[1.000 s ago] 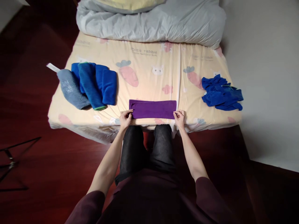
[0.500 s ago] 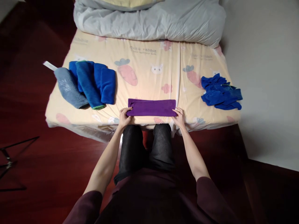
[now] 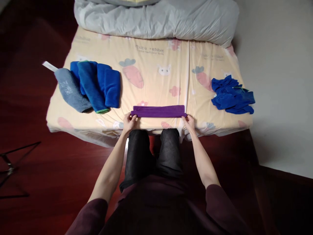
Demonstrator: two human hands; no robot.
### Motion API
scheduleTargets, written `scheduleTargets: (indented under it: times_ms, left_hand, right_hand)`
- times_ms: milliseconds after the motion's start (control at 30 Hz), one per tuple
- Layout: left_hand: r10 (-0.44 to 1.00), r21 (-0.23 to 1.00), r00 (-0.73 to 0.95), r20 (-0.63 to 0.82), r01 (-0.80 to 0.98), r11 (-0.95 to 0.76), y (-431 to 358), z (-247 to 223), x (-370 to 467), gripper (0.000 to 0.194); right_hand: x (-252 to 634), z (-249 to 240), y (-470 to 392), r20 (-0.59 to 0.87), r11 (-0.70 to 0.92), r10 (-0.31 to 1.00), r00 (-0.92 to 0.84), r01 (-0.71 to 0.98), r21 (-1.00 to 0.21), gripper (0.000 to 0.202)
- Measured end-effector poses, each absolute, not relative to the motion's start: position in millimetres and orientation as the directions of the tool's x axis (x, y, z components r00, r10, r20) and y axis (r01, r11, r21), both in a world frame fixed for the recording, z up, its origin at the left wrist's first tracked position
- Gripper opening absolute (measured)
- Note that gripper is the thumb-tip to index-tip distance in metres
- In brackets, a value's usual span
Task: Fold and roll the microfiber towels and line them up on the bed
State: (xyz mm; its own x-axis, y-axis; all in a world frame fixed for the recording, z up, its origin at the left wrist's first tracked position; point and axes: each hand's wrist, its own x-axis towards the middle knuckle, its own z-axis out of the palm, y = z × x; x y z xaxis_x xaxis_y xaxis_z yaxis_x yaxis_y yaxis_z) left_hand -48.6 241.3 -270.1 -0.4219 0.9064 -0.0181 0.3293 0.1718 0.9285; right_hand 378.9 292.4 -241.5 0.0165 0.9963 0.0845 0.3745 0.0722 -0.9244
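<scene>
A purple towel (image 3: 158, 112) lies in a narrow folded strip near the front edge of the bed. Its near edge is lifted and turned back over the rest, with a thin band of the far part showing behind. At the strip's left end, my left hand (image 3: 129, 122) pinches the folded edge between thumb and fingers. My right hand (image 3: 188, 122) grips the opposite corner in the same way. Both hands are closed on the cloth, just above the sheet.
Left on the bed sheet (image 3: 151, 78) are rolled or folded blue towels (image 3: 112, 88) and a grey-blue towel (image 3: 70, 89) with a white tag. Crumpled blue cloths (image 3: 232, 96) lie at the right. A grey quilt (image 3: 156, 21) is bunched behind; a wall (image 3: 278, 81) stands right.
The near edge of the purple towel has been folded up and away from me, making the strip narrower. Both hands still hold its ends.
</scene>
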Motion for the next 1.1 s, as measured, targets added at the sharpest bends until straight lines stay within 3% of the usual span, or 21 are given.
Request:
scheduleTargets:
  times_ms: [267,533,800,900,967,1100]
  left_hand:
    - [0.876,0.931,-0.474,0.085,0.351,0.1,242.1,-264.1,-41.8,0.039]
    - [0.825,0.924,-0.564,0.033,0.331,0.19,236.7,-253.2,-30.3,0.03]
    - [0.794,0.843,-0.608,0.009,0.431,0.321,234.1,-235.8,-22.4,0.025]
    - [0.79,0.835,-0.611,-0.05,0.408,0.369,239.8,-226.2,-23.7,0.023]
    - [0.775,0.834,-0.625,-0.089,0.378,0.401,239.3,-219.3,-26.8,0.023]
    - [0.706,0.868,-0.684,-0.184,0.225,0.444,217.5,-209.7,-25.7,0.023]
  right_hand:
    - [370.6,-234.2,289.8,0.052,0.024,0.997,0.054,0.425,-0.905,0.052]
    - [362.0,-231.5,291.4,0.026,-0.022,0.994,0.111,0.408,-0.913,0.058]
    - [363.4,-241.2,300.7,0.001,-0.05,0.994,0.112,0.454,-0.889,0.054]
    - [361.2,-232.4,303.8,0.015,-0.062,0.993,0.119,0.618,-0.783,0.039]
    - [356.6,-220.1,304.6,0.101,-0.021,0.988,0.117,0.748,-0.663,0.025]
    - [336.5,-190.0,304.4,0.26,0.207,0.961,-0.095,0.87,-0.448,0.038]
